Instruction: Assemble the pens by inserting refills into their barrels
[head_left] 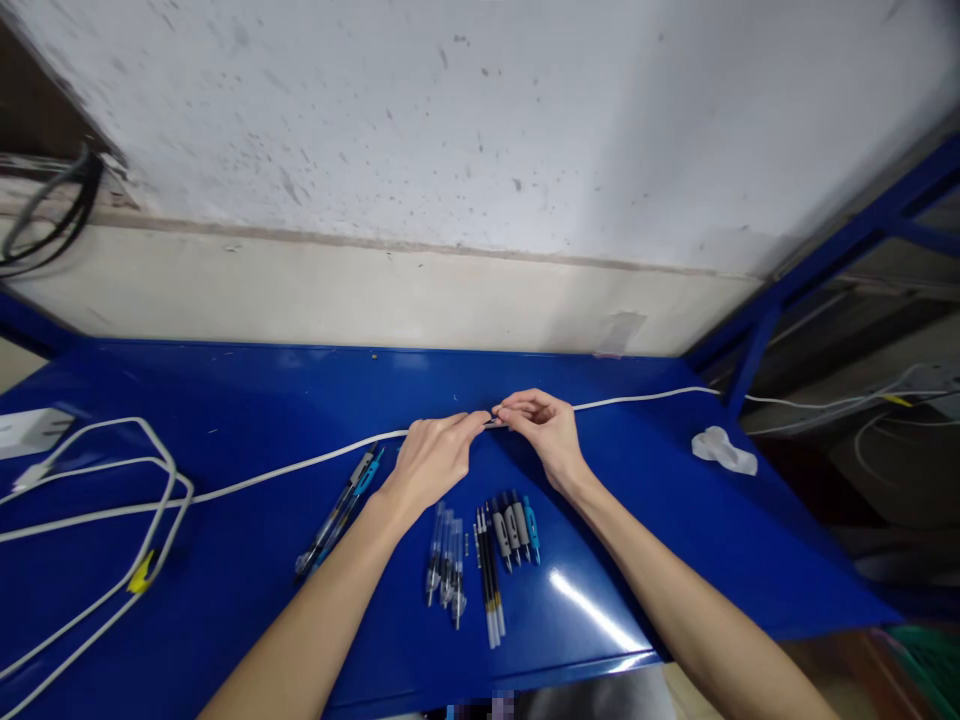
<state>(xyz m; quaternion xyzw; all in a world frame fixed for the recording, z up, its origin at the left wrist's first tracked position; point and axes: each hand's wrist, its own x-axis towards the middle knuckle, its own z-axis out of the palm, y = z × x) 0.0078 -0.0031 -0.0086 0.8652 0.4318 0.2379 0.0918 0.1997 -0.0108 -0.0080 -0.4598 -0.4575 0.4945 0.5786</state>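
Observation:
My left hand [439, 455] and my right hand [546, 432] meet above the middle of the blue table, fingertips pinched close together. Between them shows a thin dark piece [491, 418], too small to name. Nearer me lie clear pen barrels [445, 560], several dark ink refills with pale ends [490, 580], and short grey grip sections [507, 530] with a blue grip section [532, 528] at their right. Tiny springs [466, 545] seem to lie beside the refills. Left of my left wrist rest whole pens [341, 512], grey and blue, partly behind my forearm.
A white cable [285, 468] crosses the blue table [615, 500] behind my hands, with loops at left beside a white power adapter [34, 432]. A crumpled white scrap [724, 451] lies at right. A blue metal frame [757, 350] and the wall [420, 290] bound the table.

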